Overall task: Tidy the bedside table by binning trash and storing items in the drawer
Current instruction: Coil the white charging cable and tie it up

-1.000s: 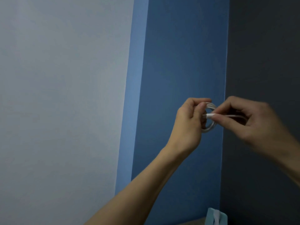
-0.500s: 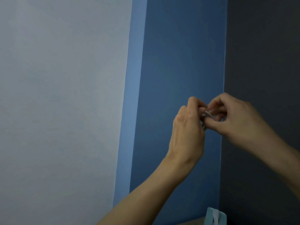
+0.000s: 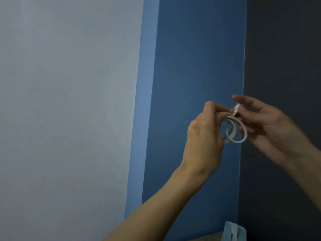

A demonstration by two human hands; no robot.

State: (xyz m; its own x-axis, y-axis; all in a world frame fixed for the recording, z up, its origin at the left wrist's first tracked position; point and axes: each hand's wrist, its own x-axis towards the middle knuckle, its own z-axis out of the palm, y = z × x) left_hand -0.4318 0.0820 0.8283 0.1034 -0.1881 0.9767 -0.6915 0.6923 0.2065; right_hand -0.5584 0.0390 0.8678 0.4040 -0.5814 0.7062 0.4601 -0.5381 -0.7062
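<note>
A white cable [image 3: 236, 131] wound into a small coil hangs in the air in front of the blue wall. My left hand [image 3: 203, 138] pinches the coil at its top, fingers closed around the loops. My right hand [image 3: 271, 126] sits just to the right, fingers partly spread, with the cable's white plug end [image 3: 236, 108] between thumb and fingertip. The bedside table and its drawer are out of view.
The view faces the walls: pale grey at left [image 3: 69, 101], blue in the middle [image 3: 191, 66], dark grey at right [image 3: 286, 49]. The top of a light blue tissue box [image 3: 233, 232] pokes up at the bottom edge.
My hands were pressed together over the cable half a second ago. They have since parted slightly, the right hand's fingers have spread, and the coil shows below my left fingers.
</note>
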